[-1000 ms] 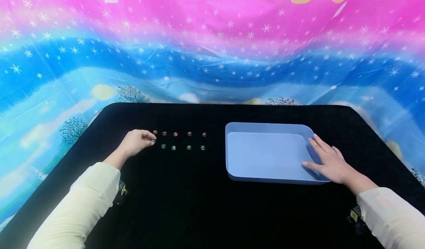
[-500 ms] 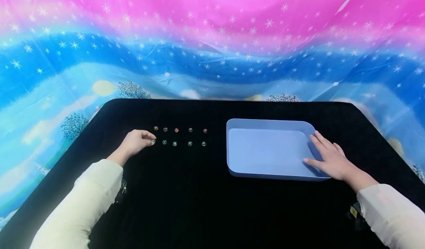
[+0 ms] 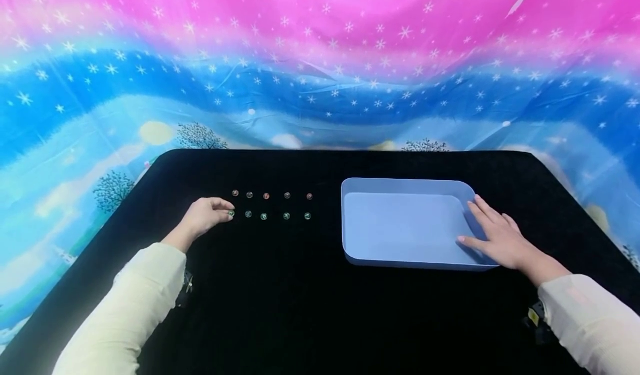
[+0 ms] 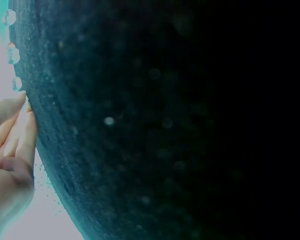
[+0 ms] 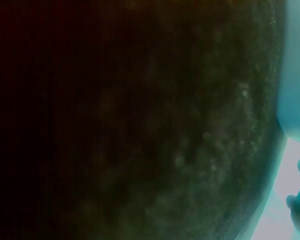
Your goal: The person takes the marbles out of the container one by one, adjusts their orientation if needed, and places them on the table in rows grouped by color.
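Observation:
My left hand (image 3: pixel 204 218) pinches a small clear glass marble (image 3: pixel 231 214) with greenish colour at its fingertips, at the left end of the front row. Beside it in that row lie several greenish marbles (image 3: pixel 264 216). Behind runs a second row of several reddish or brownish marbles (image 3: pixel 266 196). In the left wrist view the thumb and fingers (image 4: pixel 26 135) meet at the left edge, close to other marbles (image 4: pixel 13 55). My right hand (image 3: pixel 500 241) rests with spread fingers over the right rim of a blue-grey rectangular tray (image 3: pixel 400 263), thumb inside its wall.
A black cloth covers the table (image 3: pixel 280 308). Behind its far edge hangs a pink and blue snow-patterned backdrop (image 3: pixel 300 75). Dark wrist cameras (image 3: pixel 539 322) sit under both cream sleeves (image 3: pixel 135 297). The right wrist view is mostly dark and blurred.
My left hand has come slightly nearer relative to the rows, so its marble now lines up with the front row. The head view has tilted a little; my right hand stays on the tray.

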`<state>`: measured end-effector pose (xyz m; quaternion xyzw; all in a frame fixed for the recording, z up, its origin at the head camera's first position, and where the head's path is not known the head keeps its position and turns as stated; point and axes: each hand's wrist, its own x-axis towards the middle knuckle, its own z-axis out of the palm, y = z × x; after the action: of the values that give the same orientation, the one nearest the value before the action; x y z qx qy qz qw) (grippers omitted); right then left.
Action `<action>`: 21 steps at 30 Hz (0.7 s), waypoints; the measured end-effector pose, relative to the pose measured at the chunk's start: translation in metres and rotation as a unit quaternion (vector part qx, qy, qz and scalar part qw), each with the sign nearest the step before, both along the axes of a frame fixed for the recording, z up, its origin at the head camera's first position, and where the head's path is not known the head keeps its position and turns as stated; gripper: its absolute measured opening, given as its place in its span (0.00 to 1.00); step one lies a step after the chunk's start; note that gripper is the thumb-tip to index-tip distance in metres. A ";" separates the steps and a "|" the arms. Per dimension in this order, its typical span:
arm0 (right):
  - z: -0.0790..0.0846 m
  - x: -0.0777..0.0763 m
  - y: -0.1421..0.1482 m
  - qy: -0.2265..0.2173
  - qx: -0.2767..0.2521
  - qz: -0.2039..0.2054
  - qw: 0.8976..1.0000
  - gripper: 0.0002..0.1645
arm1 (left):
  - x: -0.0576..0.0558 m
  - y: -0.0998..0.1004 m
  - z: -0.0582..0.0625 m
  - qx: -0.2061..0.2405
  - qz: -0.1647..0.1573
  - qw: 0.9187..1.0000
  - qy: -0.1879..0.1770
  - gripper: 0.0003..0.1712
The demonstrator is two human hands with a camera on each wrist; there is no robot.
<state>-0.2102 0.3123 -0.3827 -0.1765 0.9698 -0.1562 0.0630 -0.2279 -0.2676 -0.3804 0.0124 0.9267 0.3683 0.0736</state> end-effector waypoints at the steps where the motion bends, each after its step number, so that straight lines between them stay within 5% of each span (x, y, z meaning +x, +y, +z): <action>1: 0.000 0.000 0.000 -0.003 -0.002 0.000 1.000 0.52 | 0.000 0.000 0.000 -0.001 -0.001 1.000 0.000 0.15; 12: 0.000 0.000 0.002 -0.028 -0.058 0.004 0.998 0.46 | 0.001 0.004 -0.001 -0.036 -0.008 0.999 0.031 0.20; 21: 0.008 -0.004 0.009 -0.009 -0.132 -0.008 0.991 0.41 | -0.006 0.009 0.028 -0.156 -0.008 0.983 0.092 0.27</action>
<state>-0.2137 0.3215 -0.3752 -0.1738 0.9414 -0.2851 0.0466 -0.2341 -0.2586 -0.3529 0.0419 0.9755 0.2157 -0.0084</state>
